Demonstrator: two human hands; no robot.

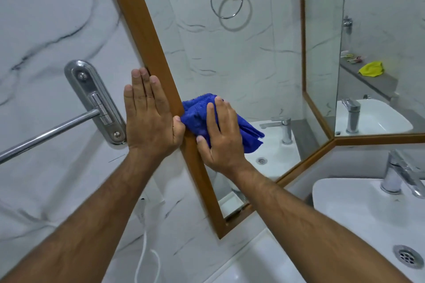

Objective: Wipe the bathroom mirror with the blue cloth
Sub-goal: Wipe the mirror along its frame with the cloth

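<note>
The bathroom mirror (241,57) is a hinged panel in a brown wooden frame (147,30), standing open from the wall. My right hand (220,135) presses a bunched blue cloth (197,110) flat against the glass near the frame's left edge. My left hand (149,119) lies flat with fingers together on the marble wall side, its thumb hooked on the frame's edge. A second framed mirror panel (379,30) sits to the right.
A chrome towel rail (46,133) with its wall bracket (94,101) juts out at left. A white basin (368,225) with a chrome tap (397,174) and drain (407,257) is at lower right. A white cord (145,243) hangs down the wall below.
</note>
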